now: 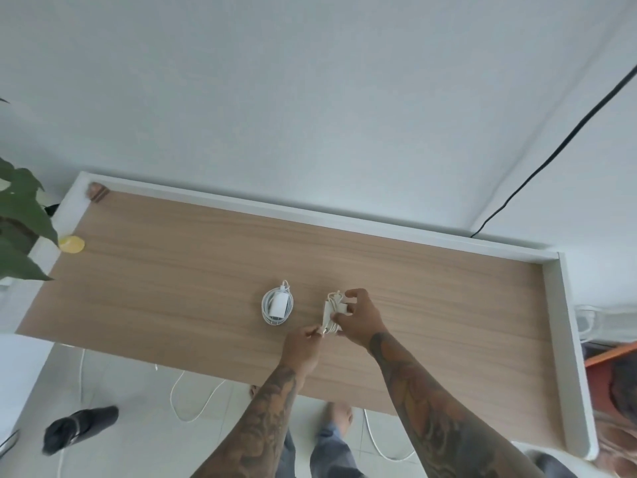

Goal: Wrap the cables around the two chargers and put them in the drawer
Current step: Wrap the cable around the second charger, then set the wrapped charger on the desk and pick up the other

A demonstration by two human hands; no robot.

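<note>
A white charger with its cable coiled round it (277,306) lies on the wooden desk (172,270), just left of my hands. A second, cream-white charger with its cable bundle (330,313) is held above the desk between both hands. My right hand (358,315) grips the charger body and the upper loops. My left hand (303,343) pinches the lower end of its cable. No drawer is in view.
A yellow round object (71,243) and a small brown piece (98,193) sit at the desk's far left. Green plant leaves (20,219) overhang the left edge. White cables (193,401) and a dark shoe (81,427) lie on the floor. A black cable (551,157) runs down the wall.
</note>
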